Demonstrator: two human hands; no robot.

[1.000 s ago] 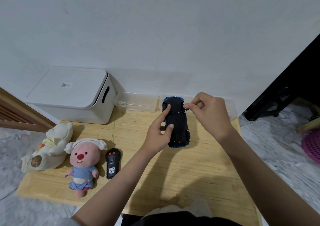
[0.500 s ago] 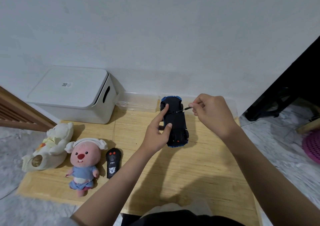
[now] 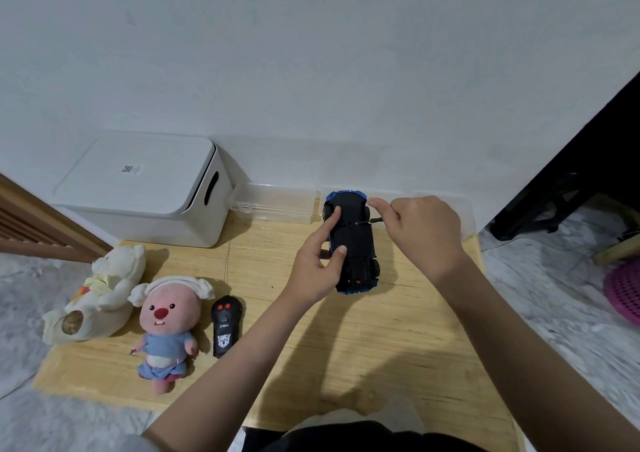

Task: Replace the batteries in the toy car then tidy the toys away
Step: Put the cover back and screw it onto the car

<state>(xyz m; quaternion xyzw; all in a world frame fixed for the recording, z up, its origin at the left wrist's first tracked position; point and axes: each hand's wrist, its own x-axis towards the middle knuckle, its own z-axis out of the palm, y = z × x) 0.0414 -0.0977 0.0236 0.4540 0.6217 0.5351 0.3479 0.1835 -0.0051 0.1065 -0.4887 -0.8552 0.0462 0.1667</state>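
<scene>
A blue toy car (image 3: 355, 243) is held upside down above the wooden mat, its black underside facing me. My left hand (image 3: 317, 261) grips its left side, with a finger stretched over the chassis. My right hand (image 3: 420, 231) pinches a small screwdriver (image 3: 369, 222) whose tip rests on the car's underside near the far wheels. A black remote control (image 3: 225, 325) lies on the mat at the lower left. A pink plush doll (image 3: 168, 327) and a cream plush toy (image 3: 97, 295) lie to the left of the remote.
A white lidded storage box (image 3: 145, 188) stands at the back left against the wall. A clear plastic container (image 3: 277, 202) sits beside it. The wooden mat (image 3: 346, 347) lies on marble floor. Dark furniture (image 3: 581, 174) and a pink basket (image 3: 623, 289) are at the right.
The car and both hands have shifted slightly; my right hand has drawn back a little to the right, so the screwdriver shaft shows. My left hand's grip is unchanged.
</scene>
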